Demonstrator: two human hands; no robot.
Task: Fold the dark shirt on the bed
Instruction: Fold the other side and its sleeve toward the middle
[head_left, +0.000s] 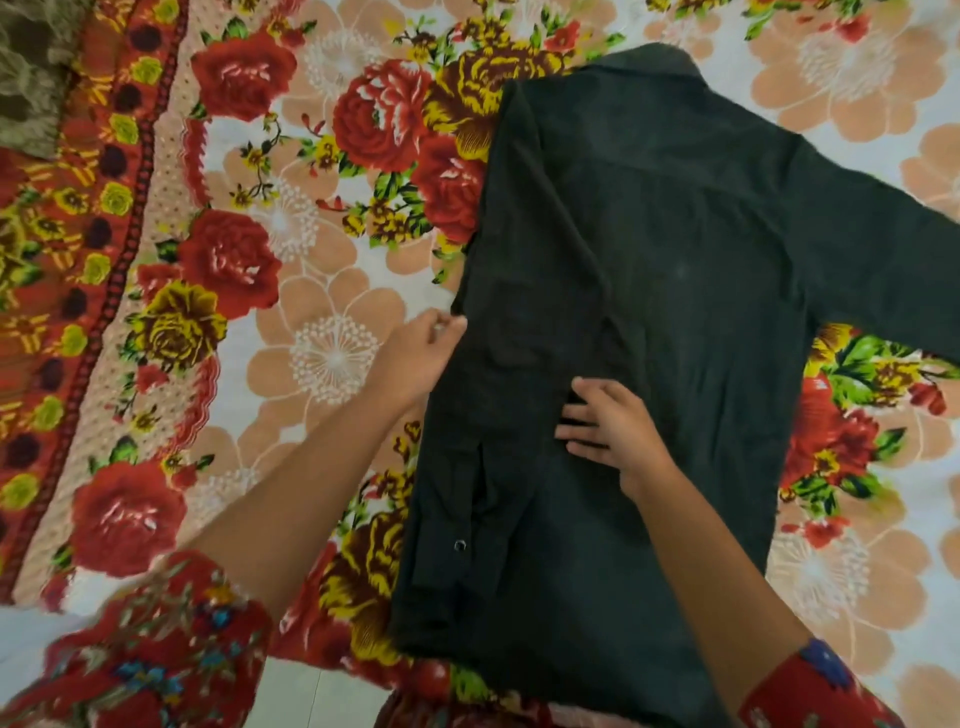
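The dark shirt (675, 291) lies back-up on the flowered bedsheet (322, 332), collar at the far end. Its left side is folded inward, with the sleeve and a cuff button (459, 544) lying down the left edge. The right sleeve (883, 249) stretches out toward the right edge of the view. My left hand (421, 353) is at the shirt's folded left edge, fingers pinched together against the cloth. My right hand (608, 431) lies flat with fingers apart on the middle of the shirt, pressing the fold.
A red patterned border of the sheet (78, 260) runs down the left side. A bunched olive-brown cloth (31, 73) sits in the top left corner. A pale floor strip (311, 696) shows below the bed's near edge.
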